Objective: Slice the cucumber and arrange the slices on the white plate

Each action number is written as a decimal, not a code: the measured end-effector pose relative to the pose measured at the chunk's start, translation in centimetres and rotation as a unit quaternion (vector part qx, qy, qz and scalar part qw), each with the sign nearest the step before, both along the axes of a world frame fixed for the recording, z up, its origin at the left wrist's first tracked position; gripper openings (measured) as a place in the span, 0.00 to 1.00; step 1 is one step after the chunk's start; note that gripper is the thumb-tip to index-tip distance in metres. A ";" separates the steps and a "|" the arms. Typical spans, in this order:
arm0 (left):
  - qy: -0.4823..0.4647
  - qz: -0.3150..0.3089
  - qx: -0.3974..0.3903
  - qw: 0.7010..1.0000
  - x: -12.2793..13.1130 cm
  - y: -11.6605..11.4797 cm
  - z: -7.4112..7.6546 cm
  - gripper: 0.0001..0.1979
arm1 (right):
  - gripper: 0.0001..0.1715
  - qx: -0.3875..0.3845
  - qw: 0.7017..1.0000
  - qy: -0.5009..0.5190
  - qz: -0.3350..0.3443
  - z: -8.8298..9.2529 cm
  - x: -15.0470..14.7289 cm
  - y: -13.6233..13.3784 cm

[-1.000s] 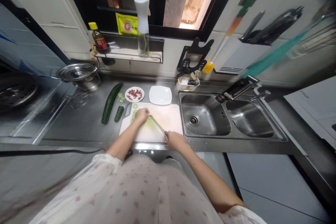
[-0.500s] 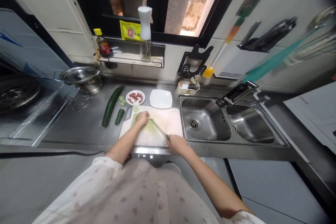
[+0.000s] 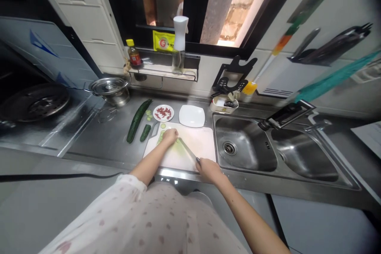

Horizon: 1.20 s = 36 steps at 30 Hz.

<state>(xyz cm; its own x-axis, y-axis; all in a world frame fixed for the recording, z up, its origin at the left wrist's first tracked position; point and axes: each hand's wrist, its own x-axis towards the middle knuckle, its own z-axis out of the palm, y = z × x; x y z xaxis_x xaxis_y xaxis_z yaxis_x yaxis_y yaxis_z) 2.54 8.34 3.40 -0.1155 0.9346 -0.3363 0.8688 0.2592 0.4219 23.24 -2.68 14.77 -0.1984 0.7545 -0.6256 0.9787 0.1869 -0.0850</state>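
My right hand [image 3: 210, 169] grips the handle of a knife [image 3: 188, 150], its blade slanting over the white cutting board [image 3: 204, 141]. At the blade's tip, my left hand [image 3: 170, 137] is closed, fingertips pressed on a small piece of cucumber mostly hidden beneath them. Pale cucumber slices [image 3: 160, 137] lie on the board left of that hand. Off the board's left side are a short cucumber piece [image 3: 145, 133] and a long dark green cucumber [image 3: 139, 121]. A few more slices [image 3: 149, 115] rest on the counter beside them.
Behind the board stand a round plate [image 3: 154, 114] of chopped red bits and a white square plate [image 3: 192, 116]. A double sink [image 3: 247, 147] adjoins on the right. A lidded steel pot [image 3: 114, 91] and a wire rack [image 3: 107, 114] are at the left.
The whole view has shifted, so things appear farther right. Both hands keep nearly the same places on the board, the knife still in my right hand.
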 end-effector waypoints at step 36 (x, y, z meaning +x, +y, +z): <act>0.083 -0.093 0.097 0.988 1.1 -3.5 0.4 0.13 | 0.21 0.002 0.998 0.035 -0.057 -1.5 1.9 -3.0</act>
